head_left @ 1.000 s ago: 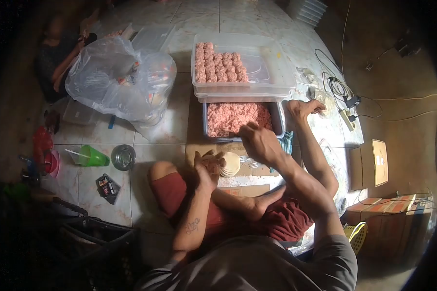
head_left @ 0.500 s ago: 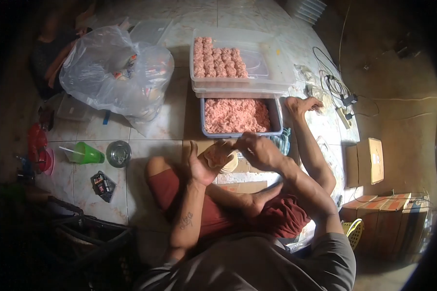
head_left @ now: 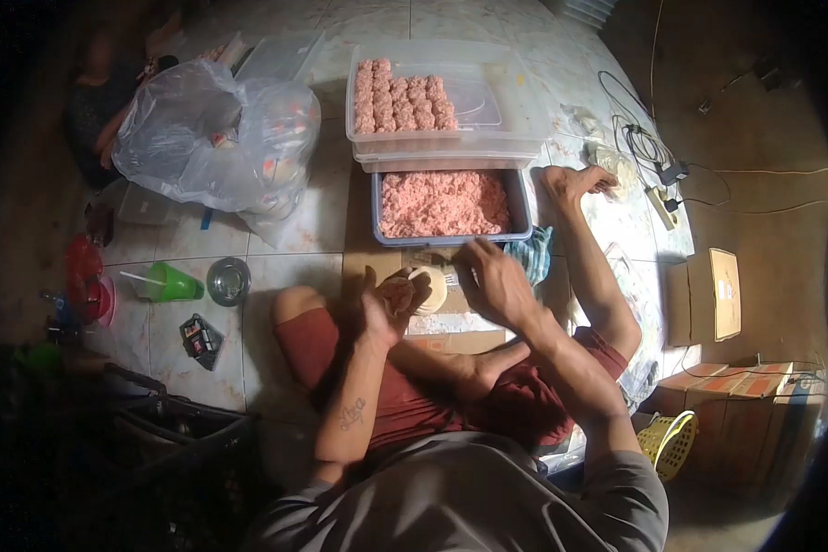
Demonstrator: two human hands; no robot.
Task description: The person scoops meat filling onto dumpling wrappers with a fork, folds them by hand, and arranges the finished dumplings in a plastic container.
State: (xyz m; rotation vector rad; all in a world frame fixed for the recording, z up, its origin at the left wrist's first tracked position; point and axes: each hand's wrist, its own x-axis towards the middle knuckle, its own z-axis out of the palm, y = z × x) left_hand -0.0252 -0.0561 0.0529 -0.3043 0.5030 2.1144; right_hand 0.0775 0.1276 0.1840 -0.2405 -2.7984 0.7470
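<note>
My left hand (head_left: pixel 388 308) is cupped palm up with the thumb raised, around a dumpling wrapper with pinkish filling (head_left: pixel 398 294). Beside its fingertips stands a stack of round pale wrappers (head_left: pixel 431 291). My right hand (head_left: pixel 497 281) is closed, knuckles up, just right of the stack; a thin dark tool seems to stick out from its fingers, too blurred to name. Beyond both hands sits a grey-blue tub (head_left: pixel 378 213) full of minced meat (head_left: pixel 443 204). Farther back, a clear plastic box (head_left: pixel 515 129) holds rows of shaped meat dumplings (head_left: pixel 400 103).
To the left are a large plastic bag (head_left: pixel 202 138), a green cup (head_left: pixel 175 282), a glass ashtray (head_left: pixel 228 281) and another person's arm (head_left: pixel 110 138). A checked cloth (head_left: pixel 530 256) lies by the tub. Cables (head_left: pixel 639 147) and cardboard boxes (head_left: pixel 704 294) are at the right.
My hands have moved apart: the left shifted slightly left with the wrapper, the right drew a little away to the right. More of the wrapper stack shows. The view has shifted slightly.
</note>
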